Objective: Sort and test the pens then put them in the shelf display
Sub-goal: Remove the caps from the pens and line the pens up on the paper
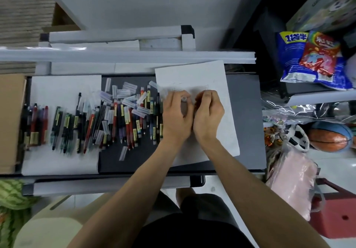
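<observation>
Both hands work together over the sheet of paper (192, 74), which probably serves as the test surface; faint scribbles show on it. The left hand (176, 116) curls its fingers round a pen (184, 106) with a dark barrel and a pale, clear end pointing away from the person. The right hand (209, 112) is curled tight beside it; whether it grips the pen or a cap cannot be told. Untested pens (125, 120) and loose clear caps (123, 93) lie heaped to the left on the table (244, 122).
</observation>
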A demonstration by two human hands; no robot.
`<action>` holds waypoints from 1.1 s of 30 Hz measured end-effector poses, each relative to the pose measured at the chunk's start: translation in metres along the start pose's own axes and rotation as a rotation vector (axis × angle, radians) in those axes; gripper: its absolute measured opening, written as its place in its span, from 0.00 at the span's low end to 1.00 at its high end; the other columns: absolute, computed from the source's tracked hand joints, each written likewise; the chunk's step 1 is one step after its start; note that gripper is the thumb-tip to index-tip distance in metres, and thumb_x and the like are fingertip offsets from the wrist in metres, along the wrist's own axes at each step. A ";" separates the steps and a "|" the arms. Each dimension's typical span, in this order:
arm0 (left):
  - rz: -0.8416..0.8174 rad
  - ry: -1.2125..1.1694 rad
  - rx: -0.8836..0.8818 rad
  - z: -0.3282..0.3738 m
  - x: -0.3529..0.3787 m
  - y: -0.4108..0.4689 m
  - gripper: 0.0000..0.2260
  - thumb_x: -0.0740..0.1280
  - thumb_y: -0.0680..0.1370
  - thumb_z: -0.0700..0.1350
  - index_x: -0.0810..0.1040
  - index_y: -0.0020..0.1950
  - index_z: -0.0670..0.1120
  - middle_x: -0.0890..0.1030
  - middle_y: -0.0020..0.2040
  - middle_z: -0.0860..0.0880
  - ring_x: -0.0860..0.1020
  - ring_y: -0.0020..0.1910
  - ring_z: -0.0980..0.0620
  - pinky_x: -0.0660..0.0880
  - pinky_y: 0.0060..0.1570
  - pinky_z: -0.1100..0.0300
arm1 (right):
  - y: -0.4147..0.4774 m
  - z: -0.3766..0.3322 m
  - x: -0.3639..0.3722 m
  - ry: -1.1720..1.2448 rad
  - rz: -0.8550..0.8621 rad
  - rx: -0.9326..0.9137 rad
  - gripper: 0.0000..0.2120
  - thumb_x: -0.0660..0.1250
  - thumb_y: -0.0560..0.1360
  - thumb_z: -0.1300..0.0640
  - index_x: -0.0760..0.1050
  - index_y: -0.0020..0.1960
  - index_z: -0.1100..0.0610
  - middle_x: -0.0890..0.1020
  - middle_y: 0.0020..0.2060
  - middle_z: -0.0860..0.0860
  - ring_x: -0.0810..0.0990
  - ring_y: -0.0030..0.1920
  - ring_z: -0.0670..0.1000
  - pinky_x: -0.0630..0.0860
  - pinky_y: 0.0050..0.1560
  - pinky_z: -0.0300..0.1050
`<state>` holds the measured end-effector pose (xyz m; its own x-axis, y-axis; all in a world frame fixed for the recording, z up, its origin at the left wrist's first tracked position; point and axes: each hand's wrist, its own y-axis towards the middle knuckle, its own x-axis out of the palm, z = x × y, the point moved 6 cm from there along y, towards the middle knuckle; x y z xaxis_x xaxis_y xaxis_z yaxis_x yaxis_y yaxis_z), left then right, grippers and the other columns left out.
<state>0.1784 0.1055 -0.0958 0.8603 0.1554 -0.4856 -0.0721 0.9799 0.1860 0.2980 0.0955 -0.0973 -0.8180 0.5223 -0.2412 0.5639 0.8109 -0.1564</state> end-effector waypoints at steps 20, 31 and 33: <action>-0.109 0.081 -0.001 0.012 -0.039 0.009 0.09 0.63 0.76 0.36 0.82 0.49 0.43 0.82 0.48 0.51 0.80 0.48 0.52 0.77 0.54 0.45 | -0.004 -0.033 0.007 -0.241 -0.250 -0.207 0.15 0.57 0.84 0.58 0.82 0.57 0.58 0.85 0.54 0.47 0.81 0.57 0.44 0.78 0.60 0.43; -0.332 0.427 -0.054 -0.007 -0.159 0.004 0.14 0.64 0.76 0.45 0.82 0.59 0.50 0.83 0.57 0.51 0.77 0.59 0.45 0.73 0.61 0.47 | -0.061 -0.089 0.058 -0.712 -0.551 -0.383 0.13 0.60 0.82 0.54 0.81 0.59 0.55 0.84 0.55 0.52 0.77 0.61 0.53 0.75 0.61 0.51; -0.352 0.452 -0.067 -0.017 -0.186 0.000 0.14 0.63 0.75 0.47 0.82 0.58 0.51 0.82 0.56 0.51 0.78 0.57 0.45 0.75 0.59 0.46 | -0.080 -0.096 0.072 -0.778 -0.579 -0.416 0.11 0.61 0.82 0.55 0.81 0.57 0.57 0.84 0.53 0.54 0.77 0.59 0.55 0.76 0.59 0.53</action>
<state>0.0096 0.0787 -0.0204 0.5381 -0.1577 -0.8280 0.1351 0.9858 -0.1000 0.1830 0.0937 -0.0103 -0.5682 -0.1668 -0.8058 -0.0929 0.9860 -0.1386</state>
